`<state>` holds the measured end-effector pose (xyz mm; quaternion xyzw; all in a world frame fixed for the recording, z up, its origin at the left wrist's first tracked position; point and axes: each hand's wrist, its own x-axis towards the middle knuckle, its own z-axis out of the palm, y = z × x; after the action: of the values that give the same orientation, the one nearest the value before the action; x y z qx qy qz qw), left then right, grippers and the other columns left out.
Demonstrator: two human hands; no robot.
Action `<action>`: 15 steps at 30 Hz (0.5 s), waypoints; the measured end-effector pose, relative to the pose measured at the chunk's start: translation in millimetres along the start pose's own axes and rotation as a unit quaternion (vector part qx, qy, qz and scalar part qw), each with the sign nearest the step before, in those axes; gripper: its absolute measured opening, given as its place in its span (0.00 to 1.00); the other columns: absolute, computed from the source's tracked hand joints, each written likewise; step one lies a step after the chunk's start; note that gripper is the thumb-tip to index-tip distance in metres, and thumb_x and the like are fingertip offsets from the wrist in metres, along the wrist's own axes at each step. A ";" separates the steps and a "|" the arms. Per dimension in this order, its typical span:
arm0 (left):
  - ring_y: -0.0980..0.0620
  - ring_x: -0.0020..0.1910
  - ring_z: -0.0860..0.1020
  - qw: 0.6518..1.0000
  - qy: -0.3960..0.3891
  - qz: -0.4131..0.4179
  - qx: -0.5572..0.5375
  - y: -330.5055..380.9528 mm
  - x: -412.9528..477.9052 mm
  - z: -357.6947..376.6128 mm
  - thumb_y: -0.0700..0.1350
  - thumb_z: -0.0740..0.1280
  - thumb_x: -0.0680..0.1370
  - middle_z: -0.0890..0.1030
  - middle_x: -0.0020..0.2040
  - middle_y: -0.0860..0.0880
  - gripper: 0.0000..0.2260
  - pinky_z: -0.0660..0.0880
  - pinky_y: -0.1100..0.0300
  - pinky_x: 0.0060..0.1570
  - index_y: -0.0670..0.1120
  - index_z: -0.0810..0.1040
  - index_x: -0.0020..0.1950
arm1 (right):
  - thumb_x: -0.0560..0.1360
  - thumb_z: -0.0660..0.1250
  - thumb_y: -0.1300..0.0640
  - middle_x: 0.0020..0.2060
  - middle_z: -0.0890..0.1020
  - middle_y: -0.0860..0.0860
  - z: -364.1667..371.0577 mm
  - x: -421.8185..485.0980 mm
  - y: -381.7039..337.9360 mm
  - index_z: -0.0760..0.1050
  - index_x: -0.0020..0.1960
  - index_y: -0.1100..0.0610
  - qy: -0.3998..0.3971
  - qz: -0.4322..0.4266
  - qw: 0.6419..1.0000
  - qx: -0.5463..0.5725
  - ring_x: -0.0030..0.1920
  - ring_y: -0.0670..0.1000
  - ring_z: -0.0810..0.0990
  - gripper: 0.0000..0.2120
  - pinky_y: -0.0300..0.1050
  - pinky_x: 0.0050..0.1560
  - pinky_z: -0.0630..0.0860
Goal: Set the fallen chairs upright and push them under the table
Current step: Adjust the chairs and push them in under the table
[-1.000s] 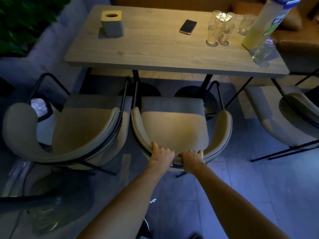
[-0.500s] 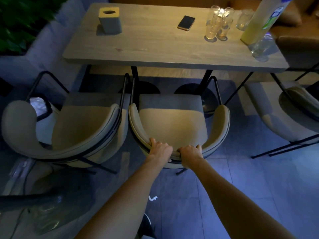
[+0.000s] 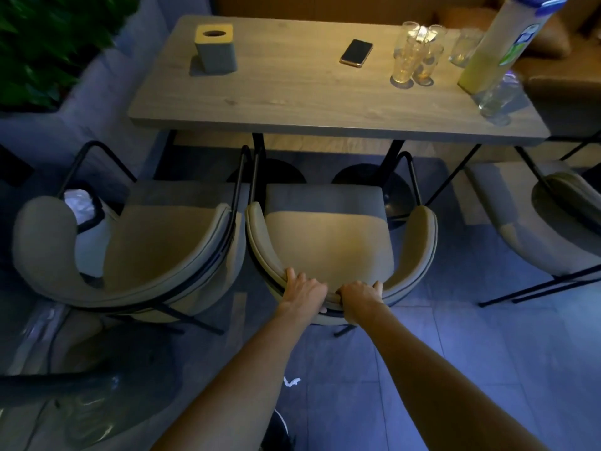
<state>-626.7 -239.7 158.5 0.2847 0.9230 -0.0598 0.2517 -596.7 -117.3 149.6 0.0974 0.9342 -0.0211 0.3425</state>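
Note:
A beige armchair with a black metal frame (image 3: 328,236) stands upright in front of the wooden table (image 3: 292,102), its seat front just short of the table's near edge. My left hand (image 3: 304,289) and my right hand (image 3: 359,297) grip the top of its curved backrest side by side, fingers curled over the rim. A second upright chair of the same kind (image 3: 156,252) stands touching it on the left. At the right, a third chair (image 3: 533,219) sits partly out of view beside the table's corner.
On the table stand a tissue box (image 3: 216,48), a phone (image 3: 356,53), several glasses (image 3: 414,56) and a tall bottle (image 3: 494,50). Two round black table bases (image 3: 367,177) sit beneath it. A lined bin (image 3: 83,203) is at the left; tiled floor lies behind the chairs.
The chair I hold has slid a little forward toward the table, and both hands have moved with it. My grip on the backrest is unchanged.

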 end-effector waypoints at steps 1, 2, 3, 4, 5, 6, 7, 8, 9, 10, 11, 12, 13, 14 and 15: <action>0.41 0.62 0.74 1.000 0.003 -0.001 0.002 -0.4 0.0 -0.3 0.51 0.67 0.80 0.82 0.56 0.45 0.11 0.56 0.39 0.68 0.47 0.77 0.59 | 0.76 0.64 0.63 0.46 0.77 0.48 -0.9 0.7 -0.1 0.80 0.59 0.49 -0.004 -0.002 1.000 -0.003 0.58 0.53 0.78 0.15 0.64 0.73 0.55; 0.41 0.62 0.74 1.000 0.006 -0.001 0.003 -0.8 0.2 -0.8 0.52 0.67 0.80 0.82 0.55 0.45 0.11 0.57 0.39 0.67 0.47 0.77 0.58 | 0.77 0.64 0.63 0.46 0.77 0.48 -1.7 1.2 -0.1 0.80 0.59 0.49 -0.007 -0.004 1.000 -0.006 0.58 0.53 0.78 0.15 0.64 0.73 0.55; 0.41 0.61 0.75 1.000 0.010 -0.001 0.002 -1.2 0.6 -1.2 0.52 0.67 0.80 0.82 0.54 0.45 0.11 0.57 0.39 0.67 0.47 0.77 0.58 | 0.77 0.63 0.63 0.47 0.78 0.49 -2.6 1.4 -0.2 0.80 0.59 0.49 -0.006 -0.004 1.000 -0.007 0.58 0.53 0.78 0.15 0.64 0.73 0.55; 0.42 0.61 0.75 1.000 0.013 -0.001 0.001 -1.6 1.0 -1.6 0.52 0.67 0.79 0.82 0.54 0.45 0.11 0.57 0.39 0.67 0.47 0.77 0.57 | 0.77 0.63 0.63 0.48 0.79 0.49 -3.5 1.6 -0.6 0.80 0.59 0.49 -0.003 -0.005 1.000 -0.007 0.58 0.53 0.78 0.15 0.64 0.73 0.55; 0.42 0.60 0.75 1.000 0.015 0.000 0.001 -2.2 1.1 -1.0 0.52 0.67 0.79 0.82 0.53 0.45 0.10 0.57 0.39 0.67 0.47 0.77 0.57 | 0.77 0.63 0.63 0.50 0.80 0.49 -3.6 1.5 -1.0 0.80 0.59 0.49 -0.001 -0.005 1.000 -0.008 0.58 0.53 0.78 0.15 0.64 0.73 0.55; 0.42 0.60 0.75 1.000 0.014 -0.001 0.002 -2.7 1.2 0.0 0.51 0.67 0.79 0.82 0.53 0.46 0.10 0.57 0.39 0.67 0.47 0.77 0.57 | 0.77 0.63 0.63 0.51 0.81 0.50 -3.0 1.2 -1.3 0.80 0.59 0.49 0.002 -0.006 1.000 -0.009 0.58 0.53 0.78 0.16 0.64 0.73 0.55; 0.42 0.60 0.75 1.000 0.015 -0.002 0.001 -2.9 1.3 1.0 0.51 0.67 0.79 0.82 0.53 0.46 0.10 0.57 0.39 0.67 0.48 0.77 0.56 | 0.77 0.63 0.63 0.52 0.81 0.50 -2.0 0.8 -1.6 0.80 0.60 0.49 0.008 -0.006 1.000 -0.011 0.58 0.53 0.78 0.16 0.64 0.73 0.55; 0.42 0.60 0.75 1.000 0.018 -0.005 0.000 -2.6 1.4 1.7 0.51 0.67 0.79 0.82 0.53 0.46 0.09 0.57 0.39 0.67 0.48 0.77 0.56 | 0.77 0.62 0.63 0.52 0.81 0.50 -1.4 0.1 -1.8 0.80 0.60 0.49 0.014 -0.006 1.000 -0.013 0.59 0.53 0.78 0.16 0.64 0.72 0.55; 0.42 0.60 0.76 1.000 0.019 -0.006 -0.001 -1.9 1.7 1.7 0.51 0.67 0.80 0.82 0.53 0.46 0.09 0.56 0.39 0.67 0.48 0.77 0.56 | 0.77 0.62 0.63 0.52 0.81 0.50 -1.4 -0.8 -1.5 0.80 0.60 0.50 0.018 -0.006 1.000 -0.017 0.58 0.53 0.78 0.16 0.63 0.72 0.55; 0.42 0.60 0.76 1.000 0.017 -0.007 -0.003 -1.2 1.4 1.8 0.50 0.67 0.80 0.82 0.53 0.46 0.09 0.56 0.39 0.68 0.48 0.77 0.57 | 0.77 0.62 0.63 0.52 0.81 0.50 -1.3 -1.8 -1.0 0.80 0.59 0.50 0.019 -0.008 1.000 -0.021 0.58 0.53 0.78 0.16 0.63 0.72 0.56; 0.42 0.60 0.76 1.000 0.014 -0.008 -0.006 -1.1 1.0 1.8 0.50 0.67 0.80 0.82 0.53 0.46 0.09 0.55 0.39 0.68 0.48 0.77 0.57 | 0.77 0.62 0.63 0.53 0.81 0.50 -1.4 -2.5 -0.7 0.80 0.59 0.50 0.019 -0.011 0.999 -0.025 0.58 0.53 0.78 0.16 0.63 0.72 0.57; 0.42 0.60 0.76 1.000 0.014 -0.009 -0.009 -1.7 0.6 1.6 0.50 0.67 0.80 0.82 0.53 0.46 0.09 0.55 0.39 0.68 0.48 0.77 0.57 | 0.76 0.63 0.63 0.53 0.82 0.50 -1.4 -2.8 -0.8 0.80 0.59 0.49 0.020 -0.014 0.999 -0.029 0.59 0.53 0.78 0.16 0.63 0.72 0.57; 0.42 0.60 0.75 1.000 0.015 -0.009 -0.011 -2.1 0.4 1.6 0.50 0.67 0.80 0.82 0.52 0.46 0.09 0.55 0.38 0.69 0.48 0.77 0.56 | 0.76 0.63 0.63 0.53 0.82 0.50 -1.0 -2.8 -0.9 0.80 0.59 0.49 0.021 -0.018 0.999 -0.032 0.59 0.53 0.78 0.16 0.63 0.72 0.57; 0.42 0.61 0.75 1.000 0.015 -0.008 -0.014 -2.8 0.0 2.0 0.50 0.67 0.80 0.82 0.52 0.46 0.08 0.55 0.38 0.68 0.48 0.77 0.56 | 0.76 0.64 0.63 0.53 0.82 0.50 -0.9 -2.8 -0.8 0.79 0.59 0.49 0.019 -0.020 0.999 -0.033 0.59 0.53 0.78 0.16 0.63 0.72 0.57; 0.41 0.61 0.74 1.000 0.016 -0.007 -0.018 -3.5 -0.1 2.8 0.50 0.67 0.80 0.82 0.53 0.46 0.08 0.55 0.38 0.68 0.48 0.77 0.56 | 0.76 0.64 0.63 0.53 0.81 0.50 -1.6 -2.5 -0.6 0.79 0.60 0.48 0.016 -0.022 0.999 -0.034 0.59 0.53 0.77 0.16 0.63 0.72 0.57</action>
<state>-627.4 -243.3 156.1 0.2746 0.9298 -0.0402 0.2418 -596.0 -118.2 152.3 0.0654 0.9416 0.0042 0.3303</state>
